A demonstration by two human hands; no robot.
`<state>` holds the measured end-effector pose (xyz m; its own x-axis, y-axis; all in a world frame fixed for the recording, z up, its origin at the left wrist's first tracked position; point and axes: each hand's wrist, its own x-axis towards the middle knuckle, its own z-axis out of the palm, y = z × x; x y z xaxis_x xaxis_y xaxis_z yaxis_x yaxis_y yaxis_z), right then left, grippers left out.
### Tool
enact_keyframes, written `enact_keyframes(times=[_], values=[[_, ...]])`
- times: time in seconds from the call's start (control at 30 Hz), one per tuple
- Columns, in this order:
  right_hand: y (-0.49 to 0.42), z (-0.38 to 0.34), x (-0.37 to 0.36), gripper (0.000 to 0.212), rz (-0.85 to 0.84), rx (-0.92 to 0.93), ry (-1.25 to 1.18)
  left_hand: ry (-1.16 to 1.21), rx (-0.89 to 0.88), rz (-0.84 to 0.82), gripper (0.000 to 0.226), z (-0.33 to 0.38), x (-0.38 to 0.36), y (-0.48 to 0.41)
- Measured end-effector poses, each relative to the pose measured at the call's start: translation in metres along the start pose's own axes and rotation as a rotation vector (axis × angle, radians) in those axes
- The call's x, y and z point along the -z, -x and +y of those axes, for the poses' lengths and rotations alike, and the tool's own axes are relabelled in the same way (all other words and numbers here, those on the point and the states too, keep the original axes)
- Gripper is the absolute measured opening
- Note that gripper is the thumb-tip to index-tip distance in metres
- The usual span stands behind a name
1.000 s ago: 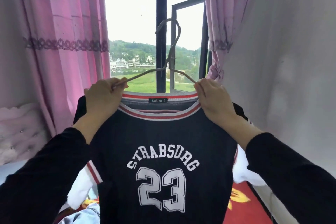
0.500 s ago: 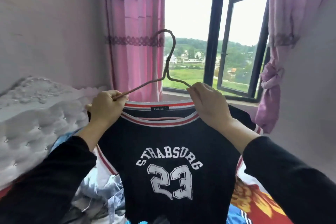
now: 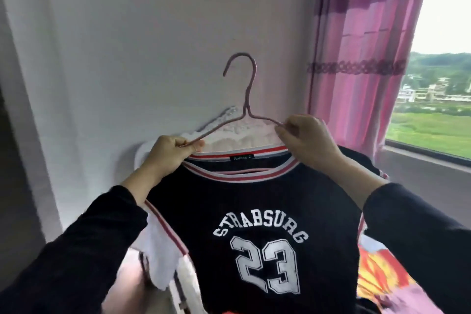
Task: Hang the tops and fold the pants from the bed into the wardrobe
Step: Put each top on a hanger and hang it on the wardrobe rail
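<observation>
A dark navy top (image 3: 257, 201) with a red-and-white striped collar and the print "STRABSURG 23" hangs on a thin pink wire hanger (image 3: 246, 99) in front of me. My left hand (image 3: 170, 151) pinches the hanger's left arm at the shoulder of the top. My right hand (image 3: 303, 139) pinches the hanger's right arm at the other shoulder. The hook stands upright and free above the collar. The top's lower part runs out of the frame.
A plain pale wall (image 3: 153, 46) fills the view behind the hanger. A pink curtain (image 3: 362, 46) and the window (image 3: 438, 99) are at the right. A white tufted headboard (image 3: 239, 132) shows behind the collar. Colourful bedding (image 3: 382, 278) lies low at the right.
My view has swung left: the window slid from centre to the right edge and the wall now fills the background. Both hands keep the same hold on the hanger and top.
</observation>
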<state>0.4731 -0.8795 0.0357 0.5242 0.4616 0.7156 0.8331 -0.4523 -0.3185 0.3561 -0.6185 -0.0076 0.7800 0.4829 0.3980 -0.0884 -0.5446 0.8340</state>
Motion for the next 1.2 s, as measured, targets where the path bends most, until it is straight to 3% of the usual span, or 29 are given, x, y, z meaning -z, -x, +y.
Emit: enact_keyframes(times=[0.2, 0.37, 0.5, 0.63, 0.77, 1.2], values=[[-0.047, -0.127, -0.121, 0.021, -0.500, -0.057, -0.386, -0.016, 0.213, 0.125, 0.011, -0.086, 0.146, 0.032], [-0.065, -0.249, -0.230, 0.052, -0.705, -0.002, -0.466, -0.183, 0.351, 0.106, 0.024, -0.161, 0.279, 0.053], [-0.082, -0.348, -0.309, 0.058, -0.745, 0.078, -0.422, -0.545, 0.505, 0.092, 0.048, -0.207, 0.377, 0.058], [-0.104, -0.432, -0.380, 0.053, -0.735, 0.152, -0.400, -0.509, 0.543, 0.168, 0.078, -0.242, 0.455, 0.056], [-0.132, -0.505, -0.444, 0.047, -0.747, 0.191, -0.344, -0.471, 0.500, 0.181, 0.062, -0.277, 0.521, 0.047], [-0.273, -0.687, -0.613, 0.032, -0.740, 0.396, -0.066, -0.637, 0.421, 0.275, 0.055, -0.370, 0.721, -0.070]])
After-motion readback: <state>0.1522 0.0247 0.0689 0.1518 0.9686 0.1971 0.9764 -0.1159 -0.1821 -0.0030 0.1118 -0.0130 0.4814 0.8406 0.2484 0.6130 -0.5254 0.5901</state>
